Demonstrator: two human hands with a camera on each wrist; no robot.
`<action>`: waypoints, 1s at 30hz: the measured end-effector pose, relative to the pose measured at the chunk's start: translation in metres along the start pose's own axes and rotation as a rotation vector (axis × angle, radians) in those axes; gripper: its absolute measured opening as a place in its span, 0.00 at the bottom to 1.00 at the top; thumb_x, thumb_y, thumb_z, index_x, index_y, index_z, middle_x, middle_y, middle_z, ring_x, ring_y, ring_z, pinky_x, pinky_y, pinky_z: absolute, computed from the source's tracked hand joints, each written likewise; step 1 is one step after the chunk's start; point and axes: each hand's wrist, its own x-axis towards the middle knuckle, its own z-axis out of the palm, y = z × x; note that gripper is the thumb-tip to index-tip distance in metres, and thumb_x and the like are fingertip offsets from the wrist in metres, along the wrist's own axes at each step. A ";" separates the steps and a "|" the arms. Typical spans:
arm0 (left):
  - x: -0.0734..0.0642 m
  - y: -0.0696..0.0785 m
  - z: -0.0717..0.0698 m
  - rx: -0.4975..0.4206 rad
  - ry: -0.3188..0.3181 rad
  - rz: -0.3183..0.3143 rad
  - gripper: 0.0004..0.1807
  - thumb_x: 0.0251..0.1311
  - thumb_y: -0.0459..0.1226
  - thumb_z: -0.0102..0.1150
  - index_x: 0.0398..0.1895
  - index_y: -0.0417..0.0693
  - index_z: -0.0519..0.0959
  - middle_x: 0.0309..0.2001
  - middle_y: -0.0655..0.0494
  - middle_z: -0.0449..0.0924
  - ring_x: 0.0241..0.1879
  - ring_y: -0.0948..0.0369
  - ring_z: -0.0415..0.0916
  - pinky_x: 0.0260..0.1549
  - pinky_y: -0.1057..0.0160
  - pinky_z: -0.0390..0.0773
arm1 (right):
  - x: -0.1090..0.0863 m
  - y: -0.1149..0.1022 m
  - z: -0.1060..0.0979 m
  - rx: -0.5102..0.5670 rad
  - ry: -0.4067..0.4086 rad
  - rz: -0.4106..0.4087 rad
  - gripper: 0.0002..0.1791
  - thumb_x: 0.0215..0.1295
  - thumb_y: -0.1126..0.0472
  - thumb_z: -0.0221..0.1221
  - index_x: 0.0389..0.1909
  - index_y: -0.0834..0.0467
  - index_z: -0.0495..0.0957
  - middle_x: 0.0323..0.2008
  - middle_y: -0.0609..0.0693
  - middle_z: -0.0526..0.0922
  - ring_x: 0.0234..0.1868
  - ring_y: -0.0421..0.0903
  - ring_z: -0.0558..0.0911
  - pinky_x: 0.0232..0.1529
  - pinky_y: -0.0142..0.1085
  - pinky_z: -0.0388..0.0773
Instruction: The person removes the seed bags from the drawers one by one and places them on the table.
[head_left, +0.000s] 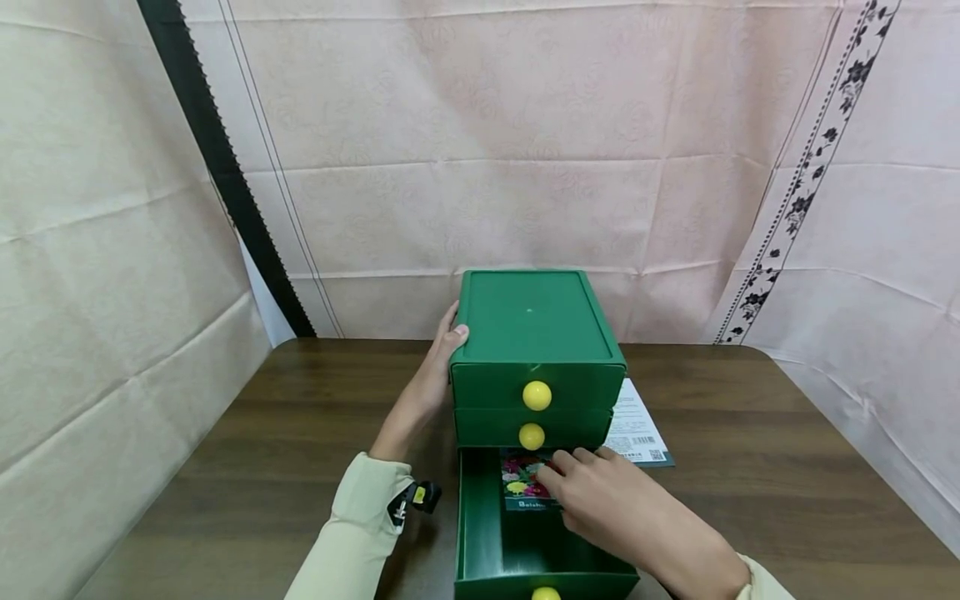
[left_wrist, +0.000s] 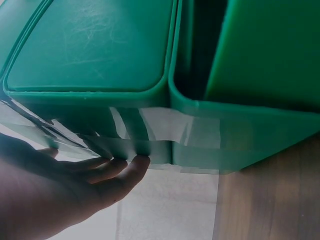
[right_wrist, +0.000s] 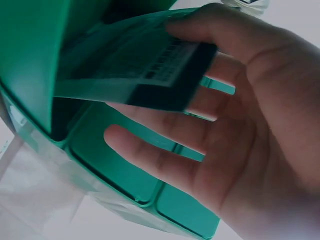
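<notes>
A green drawer box [head_left: 536, 317] with yellow round knobs stands on the table, its bottom drawer [head_left: 480, 550] pulled out toward me. My left hand [head_left: 435, 367] rests against the box's left side; in the left wrist view its fingers [left_wrist: 132, 170] touch that side without wrapping round it. Over the drawer, my right hand [head_left: 611, 500] pinches a flat, dark green packet with a flower picture [head_left: 517, 483]. The right wrist view shows the thumb on top of the packet [right_wrist: 125, 60] and fingers below. The packet's far end goes in under the upper drawers.
A white printed sheet [head_left: 637, 429] lies on the brown wooden table [head_left: 300, 467], partly behind the box's right side. Pale cloth [head_left: 487, 125] hangs behind the table and at both sides.
</notes>
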 end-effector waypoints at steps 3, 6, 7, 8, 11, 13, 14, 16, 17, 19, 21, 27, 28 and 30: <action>0.000 0.000 -0.001 0.000 0.004 0.000 0.41 0.77 0.57 0.30 0.87 0.59 0.34 0.85 0.47 0.35 0.82 0.44 0.37 0.75 0.30 0.44 | 0.003 0.003 0.003 0.007 -0.033 0.003 0.21 0.58 0.52 0.77 0.50 0.50 0.82 0.39 0.46 0.84 0.35 0.44 0.83 0.33 0.36 0.81; 0.001 0.000 -0.001 -0.001 0.009 -0.001 0.42 0.77 0.57 0.31 0.87 0.59 0.34 0.85 0.47 0.36 0.82 0.44 0.38 0.75 0.30 0.45 | 0.005 0.004 0.006 0.022 -0.047 0.003 0.24 0.55 0.49 0.79 0.49 0.50 0.81 0.38 0.46 0.83 0.35 0.43 0.83 0.31 0.36 0.81; 0.001 0.001 0.000 -0.002 0.008 0.000 0.42 0.77 0.57 0.31 0.87 0.59 0.34 0.85 0.46 0.36 0.82 0.44 0.39 0.75 0.30 0.45 | 0.006 0.005 0.006 0.033 -0.050 0.004 0.24 0.55 0.49 0.80 0.49 0.50 0.81 0.38 0.46 0.83 0.35 0.43 0.83 0.31 0.36 0.81; 0.001 0.001 0.000 -0.003 0.007 0.000 0.42 0.77 0.57 0.31 0.87 0.59 0.34 0.85 0.46 0.36 0.82 0.44 0.39 0.75 0.30 0.46 | 0.006 0.005 0.007 0.046 -0.056 0.004 0.25 0.55 0.49 0.80 0.49 0.50 0.80 0.38 0.46 0.83 0.35 0.42 0.84 0.31 0.36 0.82; 0.001 0.002 0.000 -0.002 0.004 0.001 0.42 0.77 0.57 0.31 0.87 0.58 0.34 0.85 0.46 0.36 0.82 0.44 0.39 0.74 0.30 0.46 | 0.006 0.005 0.008 0.094 -0.088 0.013 0.26 0.56 0.51 0.79 0.52 0.50 0.80 0.40 0.47 0.83 0.36 0.43 0.84 0.31 0.37 0.84; 0.001 0.002 0.001 -0.003 0.002 -0.001 0.42 0.77 0.57 0.31 0.87 0.58 0.34 0.85 0.46 0.36 0.82 0.44 0.39 0.74 0.30 0.46 | 0.007 0.005 0.009 0.129 -0.119 0.022 0.27 0.58 0.52 0.78 0.56 0.49 0.80 0.43 0.48 0.84 0.38 0.44 0.85 0.34 0.40 0.86; 0.001 0.003 0.001 -0.004 0.002 -0.001 0.42 0.77 0.57 0.31 0.87 0.58 0.34 0.85 0.46 0.36 0.82 0.43 0.39 0.74 0.30 0.46 | 0.007 0.005 0.009 0.144 -0.130 0.024 0.28 0.59 0.53 0.78 0.58 0.49 0.79 0.44 0.49 0.84 0.39 0.44 0.85 0.36 0.41 0.86; 0.001 0.003 0.001 -0.003 0.003 -0.003 0.42 0.76 0.57 0.31 0.87 0.58 0.34 0.85 0.46 0.36 0.82 0.43 0.39 0.74 0.30 0.46 | 0.007 0.004 0.010 0.169 -0.141 0.024 0.28 0.61 0.55 0.77 0.60 0.48 0.79 0.46 0.49 0.85 0.40 0.45 0.85 0.37 0.42 0.87; 0.000 0.003 0.001 -0.003 0.005 -0.005 0.42 0.76 0.57 0.31 0.87 0.58 0.34 0.85 0.46 0.36 0.82 0.43 0.38 0.75 0.30 0.45 | 0.006 0.004 0.010 0.177 -0.145 0.024 0.27 0.62 0.56 0.76 0.61 0.48 0.78 0.47 0.49 0.85 0.40 0.45 0.86 0.38 0.43 0.87; 0.001 0.003 0.001 -0.002 0.005 -0.008 0.42 0.76 0.57 0.32 0.87 0.58 0.34 0.85 0.46 0.36 0.82 0.43 0.38 0.75 0.29 0.45 | 0.005 0.004 0.011 0.189 -0.148 0.022 0.26 0.63 0.57 0.74 0.61 0.47 0.78 0.47 0.49 0.85 0.40 0.45 0.86 0.37 0.43 0.87; 0.001 0.002 0.001 -0.003 0.006 -0.012 0.43 0.76 0.58 0.32 0.87 0.58 0.34 0.85 0.46 0.35 0.82 0.44 0.37 0.75 0.29 0.44 | 0.005 0.005 0.012 0.194 -0.155 0.022 0.24 0.65 0.59 0.73 0.61 0.47 0.79 0.47 0.49 0.85 0.39 0.44 0.85 0.36 0.43 0.86; 0.000 0.002 0.001 -0.008 0.011 -0.018 0.42 0.76 0.57 0.31 0.87 0.59 0.34 0.85 0.48 0.34 0.83 0.45 0.36 0.75 0.30 0.44 | 0.005 0.004 0.013 0.168 -0.158 0.018 0.21 0.68 0.63 0.70 0.60 0.48 0.80 0.45 0.49 0.85 0.35 0.42 0.84 0.30 0.39 0.83; 0.000 0.001 0.001 -0.007 0.011 -0.016 0.42 0.76 0.57 0.31 0.87 0.59 0.34 0.85 0.48 0.34 0.83 0.45 0.36 0.75 0.30 0.43 | 0.004 0.004 0.012 0.162 -0.159 0.017 0.22 0.68 0.64 0.69 0.60 0.48 0.80 0.46 0.49 0.85 0.35 0.42 0.84 0.30 0.39 0.83; 0.000 0.002 0.001 -0.004 0.010 -0.012 0.42 0.76 0.57 0.31 0.87 0.59 0.34 0.85 0.48 0.34 0.82 0.45 0.36 0.75 0.30 0.44 | 0.004 0.005 0.012 0.156 -0.163 0.017 0.23 0.67 0.66 0.70 0.60 0.48 0.80 0.46 0.49 0.85 0.36 0.42 0.84 0.31 0.39 0.83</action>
